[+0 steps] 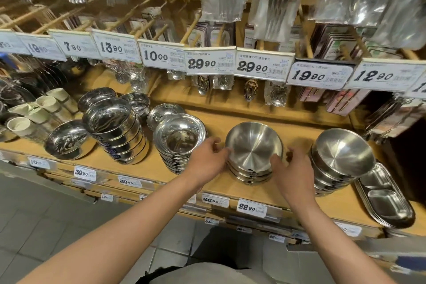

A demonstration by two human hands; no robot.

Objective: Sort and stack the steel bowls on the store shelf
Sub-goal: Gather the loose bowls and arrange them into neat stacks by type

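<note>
A: Two hands on it? Where's the brushed bowl stack?

B: Shelf front edge. Left hand and right hand flank it, curled fingers clamped on the top bowl's rim.

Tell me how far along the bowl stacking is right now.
Mostly stacked: the shiny stacks and the right brushed stack stand sorted. In hand: the left hand and right hand flank the middle brushed stack, fingers at its rim. Left: a single shiny bowl leans beside the tall stack, and loose ones sit behind.
</note>
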